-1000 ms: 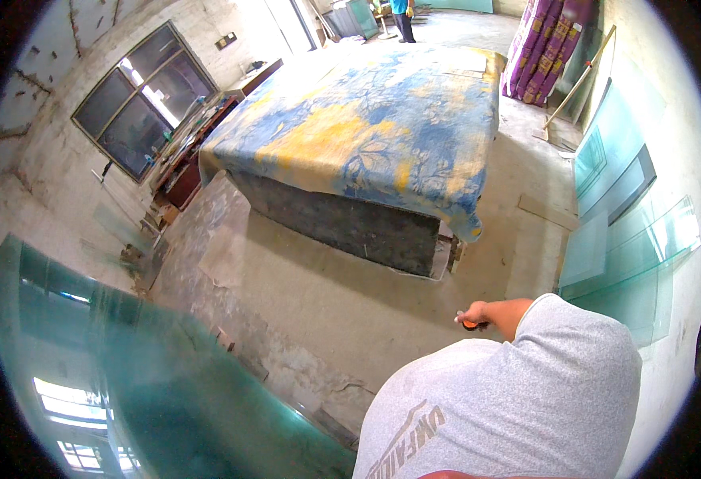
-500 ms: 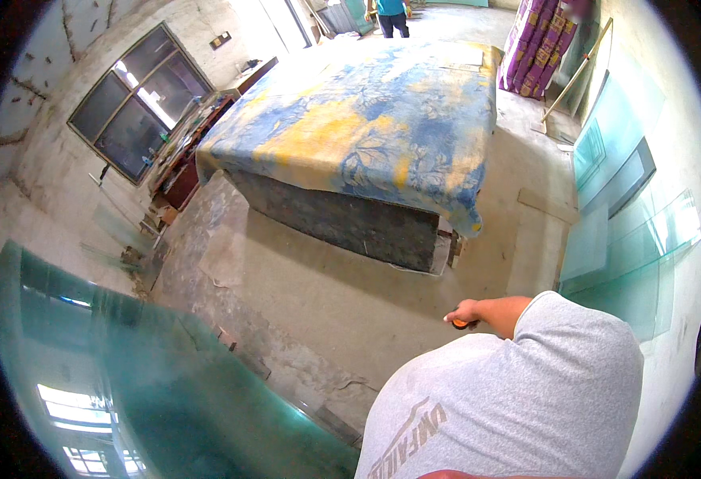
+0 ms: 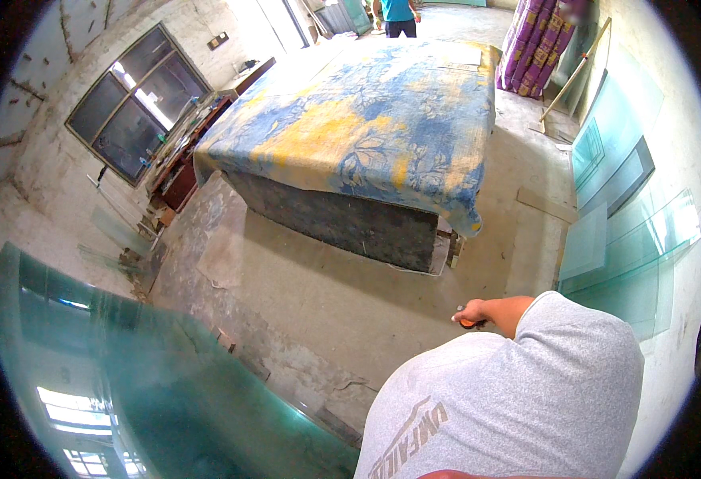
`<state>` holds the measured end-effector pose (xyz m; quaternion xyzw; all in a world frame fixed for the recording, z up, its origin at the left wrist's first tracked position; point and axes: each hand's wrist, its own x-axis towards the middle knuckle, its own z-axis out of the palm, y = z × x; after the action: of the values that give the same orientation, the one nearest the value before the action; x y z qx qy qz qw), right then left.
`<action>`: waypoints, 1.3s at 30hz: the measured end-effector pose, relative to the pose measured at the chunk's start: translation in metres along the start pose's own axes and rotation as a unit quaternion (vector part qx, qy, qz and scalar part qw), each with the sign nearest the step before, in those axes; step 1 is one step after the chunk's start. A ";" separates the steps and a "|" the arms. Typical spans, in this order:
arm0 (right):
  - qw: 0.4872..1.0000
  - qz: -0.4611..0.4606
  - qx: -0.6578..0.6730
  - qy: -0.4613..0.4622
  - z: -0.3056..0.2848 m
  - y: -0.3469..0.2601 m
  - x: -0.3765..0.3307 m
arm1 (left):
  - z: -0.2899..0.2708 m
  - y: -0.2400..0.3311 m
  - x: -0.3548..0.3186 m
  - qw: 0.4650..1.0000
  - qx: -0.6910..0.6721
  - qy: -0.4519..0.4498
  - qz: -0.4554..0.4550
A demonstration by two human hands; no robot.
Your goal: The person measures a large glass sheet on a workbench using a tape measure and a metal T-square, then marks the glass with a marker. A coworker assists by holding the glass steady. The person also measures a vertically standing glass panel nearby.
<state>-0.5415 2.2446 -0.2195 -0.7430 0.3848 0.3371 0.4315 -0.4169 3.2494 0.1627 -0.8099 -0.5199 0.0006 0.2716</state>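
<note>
My right hand (image 3: 469, 312) reaches out from the grey sleeve, low in front of my body. Its fingers are closed round a small rounded orange-and-black tool (image 3: 468, 323), mostly covered by the hand, so its exact kind does not show. Bare floor lies beneath it. Beyond the hand stands a big table covered with a blue-and-yellow patterned cloth (image 3: 350, 128), whose near corner is the closest part to my hand. My left hand is out of view.
A large glass sheet (image 3: 150, 375) stands at the lower left. More glass panes (image 3: 630, 255) lean on the right wall, near a wooden pole (image 3: 578, 76). A cluttered desk (image 3: 182, 152) sits under the window. Another person (image 3: 398, 16) stands beyond the table.
My right hand has shifted slightly to the right and turned a little, still gripping the orange-and-black tool. The person at the far end shows slightly nearer and to the right.
</note>
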 end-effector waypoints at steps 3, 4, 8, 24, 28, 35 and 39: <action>1.000 0.002 -0.001 -0.002 0.005 -0.001 0.013 | 0.001 0.004 0.001 1.000 0.002 -0.003 0.003; 1.000 0.005 -0.006 -0.002 0.006 -0.004 0.012 | 0.001 0.005 0.002 1.000 0.002 -0.004 0.006; 0.999 0.023 0.025 -0.021 0.003 -0.025 -0.002 | 0.003 0.003 0.002 1.000 0.008 -0.010 0.004; 0.997 0.045 0.059 -0.028 0.002 -0.019 -0.010 | 0.007 0.009 0.006 0.999 0.030 -0.036 0.018; 0.999 0.006 0.032 0.003 0.009 -0.011 0.004 | 0.006 0.013 0.010 0.998 0.044 -0.048 0.021; 0.999 0.015 -0.011 -0.030 0.016 -0.020 0.022 | 0.006 0.017 0.027 0.971 0.194 -0.127 0.052; 0.999 0.021 0.029 -0.004 0.014 -0.013 0.000 | 0.027 0.033 0.022 0.986 -0.057 0.129 -0.094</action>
<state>-0.5325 2.2620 -0.2200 -0.7208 0.4077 0.3381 0.4472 -0.3863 3.2694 0.1311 -0.7646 -0.5539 -0.1587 0.2886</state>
